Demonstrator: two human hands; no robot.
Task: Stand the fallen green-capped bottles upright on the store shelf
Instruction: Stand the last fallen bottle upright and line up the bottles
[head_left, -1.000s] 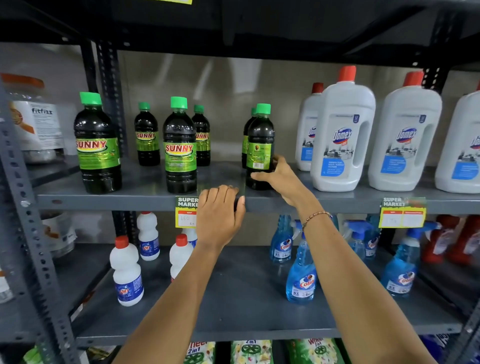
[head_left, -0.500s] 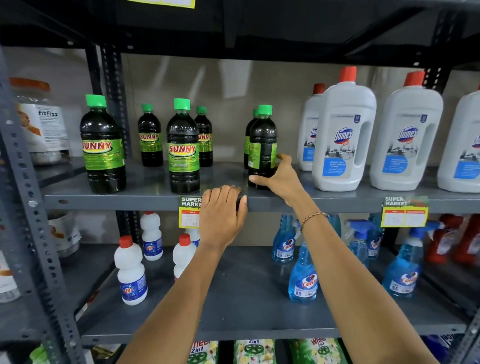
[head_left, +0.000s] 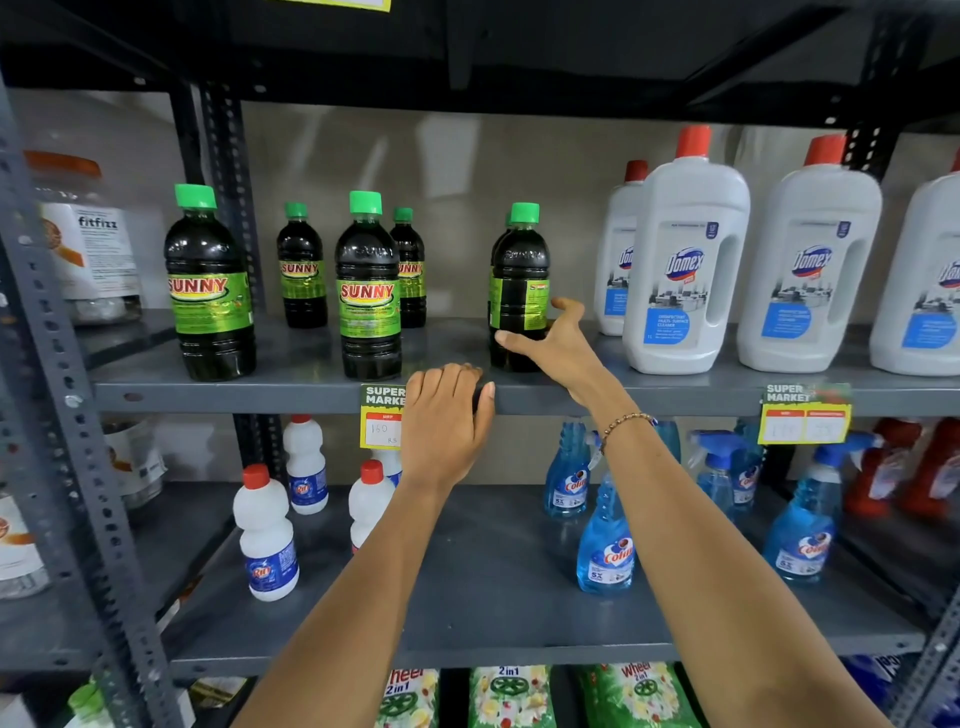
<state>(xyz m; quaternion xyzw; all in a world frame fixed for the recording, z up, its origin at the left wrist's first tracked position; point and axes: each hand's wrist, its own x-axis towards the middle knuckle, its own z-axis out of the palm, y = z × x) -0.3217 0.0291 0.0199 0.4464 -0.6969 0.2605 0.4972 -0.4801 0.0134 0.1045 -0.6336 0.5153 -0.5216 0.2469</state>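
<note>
Several dark bottles with green caps and green SUNNY labels stand upright on the grey upper shelf (head_left: 291, 387). My right hand (head_left: 558, 348) wraps the lower part of the rightmost front bottle (head_left: 519, 280), thumb in front, fingers behind; its label faces sideways. Another bottle stands hidden close behind it. My left hand (head_left: 447, 421) rests with curled fingers on the shelf's front edge, holding no bottle. Two more front bottles stand at the left (head_left: 208, 286) and the middle (head_left: 368, 291), with smaller-looking ones behind (head_left: 301, 270). No bottle lies on its side in view.
Big white Domex jugs (head_left: 685, 265) with red caps stand right beside the held bottle. A price tag (head_left: 382, 415) hangs by my left hand. Below are white red-capped bottles (head_left: 265, 535) and blue Colin sprays (head_left: 605, 545). A slotted steel upright (head_left: 67, 395) borders the left.
My right hand has closed further around the bottle's base, and the bottle has turned a little so its label shows more to the side. My left hand stays on the shelf edge.
</note>
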